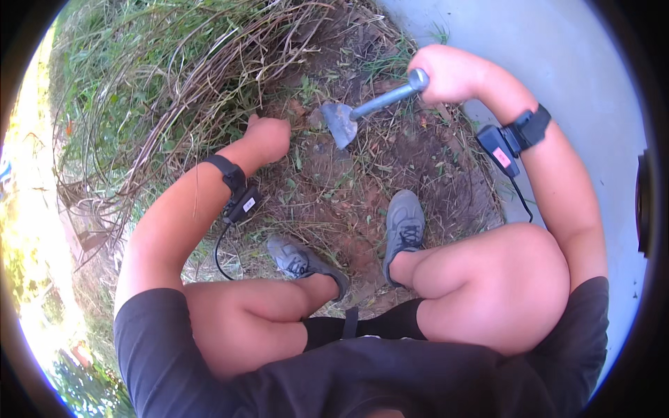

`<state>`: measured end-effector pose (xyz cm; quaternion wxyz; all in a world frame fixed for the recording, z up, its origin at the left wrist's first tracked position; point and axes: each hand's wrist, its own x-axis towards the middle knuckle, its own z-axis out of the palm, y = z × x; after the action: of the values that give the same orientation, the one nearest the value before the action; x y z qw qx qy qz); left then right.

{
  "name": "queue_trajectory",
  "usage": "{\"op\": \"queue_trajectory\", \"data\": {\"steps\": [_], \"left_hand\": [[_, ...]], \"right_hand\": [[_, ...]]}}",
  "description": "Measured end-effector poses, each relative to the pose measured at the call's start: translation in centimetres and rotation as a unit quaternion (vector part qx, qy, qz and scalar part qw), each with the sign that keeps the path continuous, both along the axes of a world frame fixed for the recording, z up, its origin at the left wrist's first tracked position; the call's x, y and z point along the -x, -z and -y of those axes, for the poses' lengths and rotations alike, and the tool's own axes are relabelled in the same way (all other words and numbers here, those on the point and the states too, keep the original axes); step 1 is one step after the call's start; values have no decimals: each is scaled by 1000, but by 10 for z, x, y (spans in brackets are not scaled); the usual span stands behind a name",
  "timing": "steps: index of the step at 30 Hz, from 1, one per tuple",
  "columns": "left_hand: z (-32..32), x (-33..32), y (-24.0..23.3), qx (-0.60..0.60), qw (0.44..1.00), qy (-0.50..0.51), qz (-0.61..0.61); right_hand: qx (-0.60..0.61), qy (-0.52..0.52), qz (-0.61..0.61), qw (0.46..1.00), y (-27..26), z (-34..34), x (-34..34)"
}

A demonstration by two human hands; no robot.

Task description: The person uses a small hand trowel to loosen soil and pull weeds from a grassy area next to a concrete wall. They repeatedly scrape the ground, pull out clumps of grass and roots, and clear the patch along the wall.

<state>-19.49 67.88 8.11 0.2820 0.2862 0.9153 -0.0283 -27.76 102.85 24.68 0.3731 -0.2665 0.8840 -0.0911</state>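
My right hand is closed around a hand hoe with a round metal handle. Its flat grey blade hangs over or rests on the soil; which of the two I cannot tell. At the edge of a heap of dry stems and green weeds, my left hand is low with its fingers curled, left of the blade. Its fingertips are mostly hidden, so I cannot tell whether it grips any weeds. Bare soil with cut grass and small green leaves lies between the hands and my feet.
A pale grey wall curves along the right side, close to my right arm. My grey shoes stand on the littered soil. Each wrist carries a strapped device with a dangling cable. Bright ground and foliage show at the far left.
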Motion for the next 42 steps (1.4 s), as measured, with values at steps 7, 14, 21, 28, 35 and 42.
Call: {"op": "queue_trajectory", "data": {"steps": [7, 14, 21, 28, 35, 42], "left_hand": [[-1, -9, -7, -5, 999, -22, 24], [-10, -15, -20, 15, 999, -19, 29], [-21, -26, -19, 55, 998, 9, 15], [-19, -30, -21, 70, 997, 5, 18], [-24, -32, -25, 64, 997, 11, 42], [-28, -35, -29, 69, 997, 5, 38]], "right_hand": [[-46, -44, -21, 998, 16, 56, -24], [-50, -67, -35, 996, -29, 40, -20], [-82, -124, -37, 988, -19, 80, -23], [-94, -172, -107, 975, -66, 83, 0], [-125, -280, -79, 949, -49, 121, -20], [-71, -246, -184, 949, -90, 117, -1]]}}
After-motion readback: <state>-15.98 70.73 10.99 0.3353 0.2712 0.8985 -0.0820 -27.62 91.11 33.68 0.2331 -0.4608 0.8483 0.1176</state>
